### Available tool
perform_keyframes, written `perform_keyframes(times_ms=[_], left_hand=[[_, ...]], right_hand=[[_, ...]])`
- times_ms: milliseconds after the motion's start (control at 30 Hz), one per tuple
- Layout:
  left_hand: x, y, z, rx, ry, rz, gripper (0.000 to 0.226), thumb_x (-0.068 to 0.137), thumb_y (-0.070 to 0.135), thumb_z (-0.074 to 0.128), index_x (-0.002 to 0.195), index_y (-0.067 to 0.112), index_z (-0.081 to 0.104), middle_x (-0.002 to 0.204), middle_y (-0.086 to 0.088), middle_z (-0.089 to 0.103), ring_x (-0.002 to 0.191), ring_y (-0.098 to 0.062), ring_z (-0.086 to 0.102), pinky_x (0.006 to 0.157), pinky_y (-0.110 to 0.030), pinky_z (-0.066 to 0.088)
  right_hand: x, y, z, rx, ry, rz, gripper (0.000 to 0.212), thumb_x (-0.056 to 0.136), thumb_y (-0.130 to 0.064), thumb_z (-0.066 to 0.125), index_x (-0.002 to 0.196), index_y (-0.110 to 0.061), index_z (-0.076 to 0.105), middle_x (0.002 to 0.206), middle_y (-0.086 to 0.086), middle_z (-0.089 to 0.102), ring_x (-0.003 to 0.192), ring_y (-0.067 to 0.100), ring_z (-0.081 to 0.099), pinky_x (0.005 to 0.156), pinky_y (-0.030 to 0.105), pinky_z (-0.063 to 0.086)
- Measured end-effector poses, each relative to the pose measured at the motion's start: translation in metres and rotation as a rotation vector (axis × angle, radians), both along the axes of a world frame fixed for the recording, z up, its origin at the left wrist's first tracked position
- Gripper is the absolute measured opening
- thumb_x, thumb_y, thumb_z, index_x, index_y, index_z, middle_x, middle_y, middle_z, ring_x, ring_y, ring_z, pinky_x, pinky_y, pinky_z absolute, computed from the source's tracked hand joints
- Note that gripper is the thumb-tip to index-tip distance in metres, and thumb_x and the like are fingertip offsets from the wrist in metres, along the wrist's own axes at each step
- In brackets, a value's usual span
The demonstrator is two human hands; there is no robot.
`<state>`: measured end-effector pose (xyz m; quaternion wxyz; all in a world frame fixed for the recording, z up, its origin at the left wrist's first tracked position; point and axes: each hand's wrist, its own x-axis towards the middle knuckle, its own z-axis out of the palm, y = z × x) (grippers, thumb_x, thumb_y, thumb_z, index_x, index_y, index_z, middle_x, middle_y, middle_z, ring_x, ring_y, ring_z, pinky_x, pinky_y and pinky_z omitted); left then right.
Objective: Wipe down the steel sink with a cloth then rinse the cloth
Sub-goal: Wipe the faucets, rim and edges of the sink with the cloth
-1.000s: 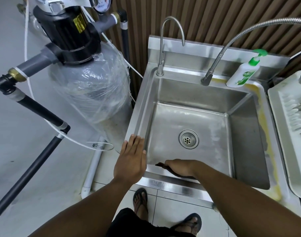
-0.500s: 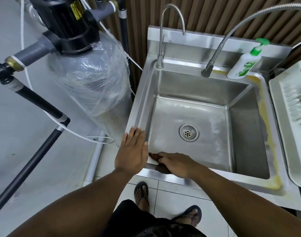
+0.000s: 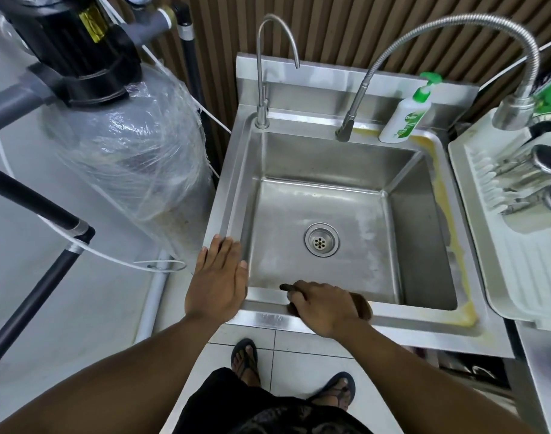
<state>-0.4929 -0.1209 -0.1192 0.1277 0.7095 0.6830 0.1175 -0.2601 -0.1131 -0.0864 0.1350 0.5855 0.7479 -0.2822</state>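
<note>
Two hands, two jobs.

- Left hand [image 3: 218, 278]: flat on the front-left corner of the sink [image 3: 409, 325] rim. Grip is spread, fingers straight, holding nothing. Reads as a brace, taking body weight while leaning over the basin.
- Right hand [image 3: 326, 305]: grip curled down over the cloth [image 3: 363, 306], pressing it onto the front rim where the rim rolls into the near wall. The cloth is a dark brown wad, mostly hidden under the palm, with a bit sticking out on each side. The low, knuckles-up hold suits pushing along an edge.

Status, my guess: early to mid wipe.
- Chalky streaks show on the basin floor right of the drain [image 3: 322, 240].
- Yellow residue [image 3: 440, 189] runs down the right rim and pools at the front-right corner, well apart from the cloth.

Rinse is not started, and no water is visible from either tap.
- The gooseneck tap [image 3: 261, 73] spout sits over the back-left of the basin, so it's the easy rinse point.
- The flexible hose [image 3: 456, 23] ends in a spray head [image 3: 515, 112] that hangs outside the basin over the dish rack [image 3: 503, 261]. It would need swinging back first.

Watch item: the soap bottle [image 3: 405, 120] stands on the back rim, just beside the hose base and at the start of the residue. It likely has to be lifted to wipe under it, and it could tip if the cloth drags past.
</note>
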Motion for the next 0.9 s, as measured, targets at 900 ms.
perform_keyframes(times_ms=[900], left_hand=[[0.032, 0.001, 0.011, 0.022, 0.156, -0.084, 0.07, 0.102, 0.05, 0.016, 0.147, 0.006, 0.045, 0.153, -0.016, 0.045, 0.147, -0.036, 0.029, 0.12, -0.059, 0.015]], right_hand=[[0.078, -0.092, -0.018, 0.307, -0.016, -0.186, 0.079, 0.101, -0.064, 0.02, 0.15, -0.006, 0.042, 0.158, 0.014, 0.039, 0.147, 0.031, 0.034, 0.119, 0.042, 0.009]])
